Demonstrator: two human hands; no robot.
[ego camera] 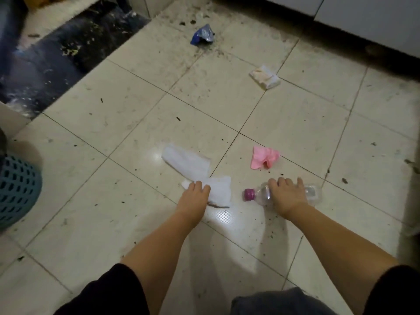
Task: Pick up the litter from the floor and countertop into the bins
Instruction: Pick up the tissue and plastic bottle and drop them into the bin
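Observation:
On the tiled floor lies a clear plastic bottle point(314, 193) with a magenta cap, on its side. My right hand point(286, 196) is wrapped over its middle. My left hand point(193, 197) presses down on a white paper towel point(220, 192), fingers curled on its left end. A second white tissue point(186, 162) lies just beyond it. A crumpled pink wrapper point(264, 156) sits beyond the bottle. Farther off lie a folded white packet point(264, 77) and a crumpled blue wrapper point(202, 34).
A teal perforated bin point(16, 189) stands at the left edge. A dark marble strip point(56, 57) crosses the upper left. White cabinet fronts point(363, 17) with a dark toe-kick run along the far right. Dirt specks are scattered over the tiles.

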